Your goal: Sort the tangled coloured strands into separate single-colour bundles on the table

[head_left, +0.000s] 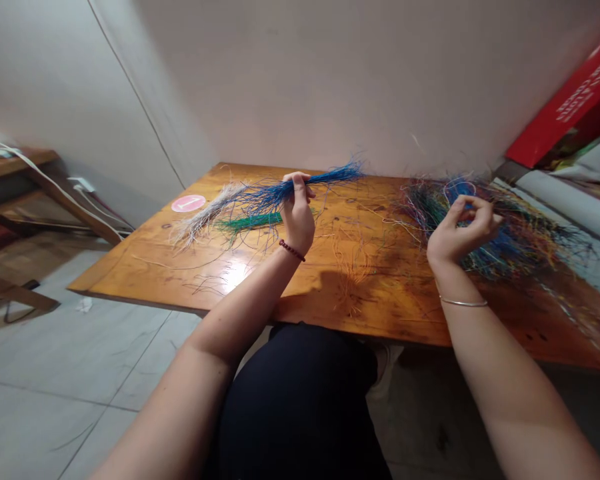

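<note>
My left hand (299, 212) is closed round the middle of a bundle of thin blue wires (335, 175), raised over the table; the ends fan out on both sides. Below it lies a bundle of green wires (250, 221), with a bundle of whitish wires (205, 215) farther left. My right hand (465, 227) is held above a large tangled heap of mixed-colour wires (510, 257), its thumb and forefinger pinched together. A thin pale loop shows by those fingertips; whether it is in the pinch is unclear. Loose orange wires (351, 270) lie between the hands.
The wooden table (300, 310) stands against a pale wall, with a round pink sticker (189, 203) at its left. A red box (565, 100) and a rolled grey-white sheet (570, 200) border the right side. Another wooden table (25, 163) with white cables is at left.
</note>
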Demonstrator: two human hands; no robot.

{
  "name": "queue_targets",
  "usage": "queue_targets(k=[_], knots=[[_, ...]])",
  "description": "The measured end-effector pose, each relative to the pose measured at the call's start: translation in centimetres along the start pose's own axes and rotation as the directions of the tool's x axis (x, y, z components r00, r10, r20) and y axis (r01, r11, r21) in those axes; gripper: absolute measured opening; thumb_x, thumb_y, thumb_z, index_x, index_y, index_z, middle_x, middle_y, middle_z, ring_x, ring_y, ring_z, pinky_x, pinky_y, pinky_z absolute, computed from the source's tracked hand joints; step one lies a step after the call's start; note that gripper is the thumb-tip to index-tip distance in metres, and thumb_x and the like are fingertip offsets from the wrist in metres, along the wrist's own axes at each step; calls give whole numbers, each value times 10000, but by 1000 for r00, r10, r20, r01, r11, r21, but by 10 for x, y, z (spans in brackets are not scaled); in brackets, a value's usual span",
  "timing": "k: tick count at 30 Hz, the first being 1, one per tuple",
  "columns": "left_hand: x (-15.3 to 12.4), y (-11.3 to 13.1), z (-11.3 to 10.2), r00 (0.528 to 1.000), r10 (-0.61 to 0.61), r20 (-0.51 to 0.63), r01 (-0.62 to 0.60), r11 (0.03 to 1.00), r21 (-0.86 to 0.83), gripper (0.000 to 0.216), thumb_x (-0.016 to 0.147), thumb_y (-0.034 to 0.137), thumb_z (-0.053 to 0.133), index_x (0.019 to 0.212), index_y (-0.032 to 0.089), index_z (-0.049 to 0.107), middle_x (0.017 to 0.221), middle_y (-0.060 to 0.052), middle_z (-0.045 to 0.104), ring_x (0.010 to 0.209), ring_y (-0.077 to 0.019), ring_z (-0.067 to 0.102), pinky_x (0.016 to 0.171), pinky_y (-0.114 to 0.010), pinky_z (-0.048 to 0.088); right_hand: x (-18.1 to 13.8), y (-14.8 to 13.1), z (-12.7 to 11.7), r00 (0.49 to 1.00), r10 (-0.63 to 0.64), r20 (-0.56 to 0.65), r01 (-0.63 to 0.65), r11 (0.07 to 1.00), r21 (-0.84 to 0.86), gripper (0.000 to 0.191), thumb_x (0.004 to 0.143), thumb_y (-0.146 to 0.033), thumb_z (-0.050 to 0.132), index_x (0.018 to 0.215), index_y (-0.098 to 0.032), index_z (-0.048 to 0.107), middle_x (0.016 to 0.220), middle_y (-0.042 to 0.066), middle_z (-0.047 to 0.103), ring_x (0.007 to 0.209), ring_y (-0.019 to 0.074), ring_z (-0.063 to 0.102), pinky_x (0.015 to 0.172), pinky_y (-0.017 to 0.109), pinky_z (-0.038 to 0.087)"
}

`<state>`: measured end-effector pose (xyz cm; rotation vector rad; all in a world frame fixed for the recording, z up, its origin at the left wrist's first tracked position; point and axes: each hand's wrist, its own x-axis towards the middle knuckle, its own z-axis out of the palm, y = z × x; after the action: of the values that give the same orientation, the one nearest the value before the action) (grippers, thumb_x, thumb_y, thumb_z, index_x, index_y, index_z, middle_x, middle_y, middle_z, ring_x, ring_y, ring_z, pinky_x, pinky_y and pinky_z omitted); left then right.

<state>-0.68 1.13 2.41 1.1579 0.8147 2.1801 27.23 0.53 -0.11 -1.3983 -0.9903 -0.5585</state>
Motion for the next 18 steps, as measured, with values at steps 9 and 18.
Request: queue_targets(k=[9, 18], knots=[[17, 32, -3, 983, 48, -175, -57, 997, -44, 420, 971, 627, 521, 883, 226, 614, 697, -1, 492, 612, -118, 465, 536, -259, 338, -4, 6, 1, 999, -42, -26, 41, 998, -37, 408, 1027, -486, 426, 978, -182, 693, 737, 61, 603, 928, 262, 561, 986, 487, 370], [100, 128, -70, 924, 183, -334, -208, 977, -38, 368, 1010, 533, 532, 842, 215, 606, 643, 13, 448, 576, -81, 337, 478, -282, 142, -7, 6, -1, 991, -118, 65, 119, 993, -4, 395, 1017, -461, 403, 980, -173, 672, 747, 82, 589, 979, 283, 532, 999, 526, 323]])
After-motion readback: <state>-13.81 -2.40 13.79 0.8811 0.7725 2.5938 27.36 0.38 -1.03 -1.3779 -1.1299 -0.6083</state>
